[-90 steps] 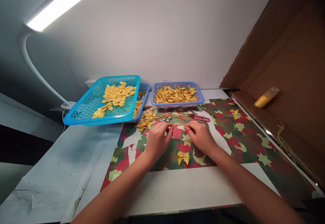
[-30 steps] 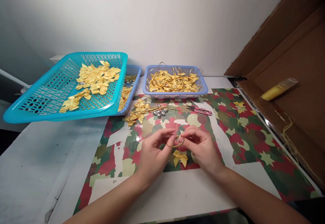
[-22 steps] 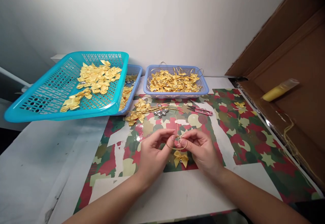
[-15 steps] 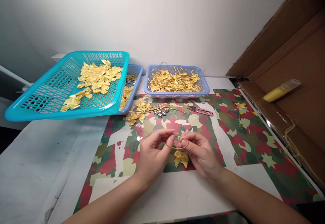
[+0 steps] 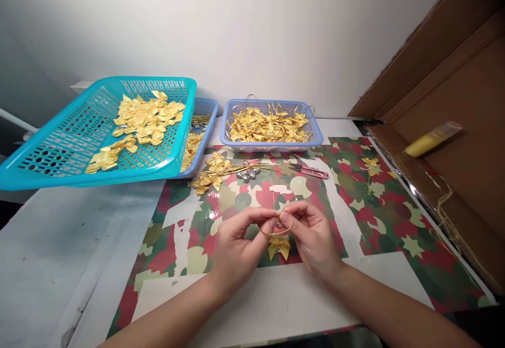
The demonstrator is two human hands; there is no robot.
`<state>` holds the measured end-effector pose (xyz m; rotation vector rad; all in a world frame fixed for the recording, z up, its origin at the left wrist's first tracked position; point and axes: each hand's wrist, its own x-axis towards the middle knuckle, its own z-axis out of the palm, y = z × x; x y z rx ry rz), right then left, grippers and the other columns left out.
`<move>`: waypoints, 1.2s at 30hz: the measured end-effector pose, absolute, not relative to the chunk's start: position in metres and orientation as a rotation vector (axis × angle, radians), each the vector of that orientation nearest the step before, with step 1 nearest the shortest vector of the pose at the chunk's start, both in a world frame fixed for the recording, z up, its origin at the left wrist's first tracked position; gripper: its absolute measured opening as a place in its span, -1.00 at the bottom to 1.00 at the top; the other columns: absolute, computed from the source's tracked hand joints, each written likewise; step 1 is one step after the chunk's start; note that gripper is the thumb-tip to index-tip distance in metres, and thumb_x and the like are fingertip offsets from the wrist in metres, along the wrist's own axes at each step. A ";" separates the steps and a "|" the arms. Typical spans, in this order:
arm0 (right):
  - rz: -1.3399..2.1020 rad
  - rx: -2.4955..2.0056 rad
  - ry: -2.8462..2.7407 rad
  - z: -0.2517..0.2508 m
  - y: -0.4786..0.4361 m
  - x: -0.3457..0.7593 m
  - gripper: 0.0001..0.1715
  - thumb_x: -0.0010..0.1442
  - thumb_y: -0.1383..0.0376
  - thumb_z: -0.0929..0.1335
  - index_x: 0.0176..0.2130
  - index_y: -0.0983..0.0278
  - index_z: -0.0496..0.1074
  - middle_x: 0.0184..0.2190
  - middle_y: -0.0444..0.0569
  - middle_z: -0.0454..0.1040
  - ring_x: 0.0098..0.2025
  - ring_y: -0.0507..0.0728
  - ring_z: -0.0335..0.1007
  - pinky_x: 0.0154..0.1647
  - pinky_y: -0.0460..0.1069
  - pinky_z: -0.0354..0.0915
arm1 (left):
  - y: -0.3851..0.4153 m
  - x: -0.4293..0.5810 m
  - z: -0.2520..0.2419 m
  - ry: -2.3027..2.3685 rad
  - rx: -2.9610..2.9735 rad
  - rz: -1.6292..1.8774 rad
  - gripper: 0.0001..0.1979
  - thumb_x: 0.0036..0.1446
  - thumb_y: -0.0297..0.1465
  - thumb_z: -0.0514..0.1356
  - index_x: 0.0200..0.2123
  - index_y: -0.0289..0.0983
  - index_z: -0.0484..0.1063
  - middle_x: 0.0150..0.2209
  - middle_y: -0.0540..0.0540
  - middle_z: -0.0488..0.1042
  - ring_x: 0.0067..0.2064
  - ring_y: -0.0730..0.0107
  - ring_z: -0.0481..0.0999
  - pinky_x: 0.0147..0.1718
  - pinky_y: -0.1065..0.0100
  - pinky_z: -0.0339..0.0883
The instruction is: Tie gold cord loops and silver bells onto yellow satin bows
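Between my fingertips is a loop of gold cord [image 5: 277, 233]. My left hand [image 5: 244, 245] pinches it from the left, and my right hand [image 5: 311, 237] pinches it from the right, thumbs almost touching. Just below the loop hangs or lies a yellow ribbon bow [image 5: 279, 248] with something small and silvery at its middle. A thin thread [image 5: 273, 193] runs from the fingers away over the mat. Where the cord's ends cross is hidden by my fingertips. Beyond my hands lie small silver bells [image 5: 248, 174], loose gold cords [image 5: 232, 169] and loose yellow bows [image 5: 215, 172].
Pink-handled thread snips [image 5: 311, 172] lie on the patterned mat [image 5: 379, 229]. A turquoise basket [image 5: 184, 143] of bows rests partly over a blue basket [image 5: 209, 127]. Another blue basket [image 5: 272, 147] holds finished-looking bows on loops. Cardboard [image 5: 442, 74] walls the right side, near a yellow tube [image 5: 432, 139].
My fingertips have come closer together around the cord loop, the left thumb meeting the right. The whole view has shifted slightly.
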<state>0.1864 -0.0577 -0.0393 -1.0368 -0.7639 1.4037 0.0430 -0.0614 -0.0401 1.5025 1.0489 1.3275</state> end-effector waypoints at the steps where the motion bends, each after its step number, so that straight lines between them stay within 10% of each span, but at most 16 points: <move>1: 1.373 -1.035 -0.796 -0.040 -0.058 0.186 -0.77 -0.05 0.18 0.55 -0.44 0.22 0.49 -0.52 -0.16 0.49 -0.46 0.00 0.41 -0.47 -0.11 0.39 | -0.062 0.042 -0.040 1.052 1.542 1.337 -0.81 0.15 -0.53 0.24 -0.22 -0.13 0.55 -0.31 0.05 0.61 -0.29 0.47 0.58 -0.29 0.47 0.47; 20: 1.378 -1.035 -0.892 -0.044 -0.063 0.180 -0.77 0.13 0.15 0.45 -0.38 0.21 0.38 -0.46 -0.18 0.40 -0.40 -0.02 0.38 -0.37 -0.12 0.33 | -0.062 0.042 -0.037 1.136 1.680 1.319 -0.86 0.10 -0.51 0.29 -0.28 -0.16 0.54 -0.36 0.06 0.62 -0.36 0.52 0.56 -0.35 0.51 0.42; 36: 0.561 -1.139 -1.980 -0.033 -0.049 0.205 -0.75 0.22 0.32 0.22 -0.49 0.25 0.32 -0.61 -0.13 0.33 -0.54 0.04 0.19 -0.45 -0.02 0.13 | -0.056 0.039 -0.034 1.185 2.001 1.376 -0.89 0.11 -0.52 0.24 -0.31 -0.20 0.51 -0.44 0.03 0.59 -0.47 0.48 0.48 -0.46 0.43 0.37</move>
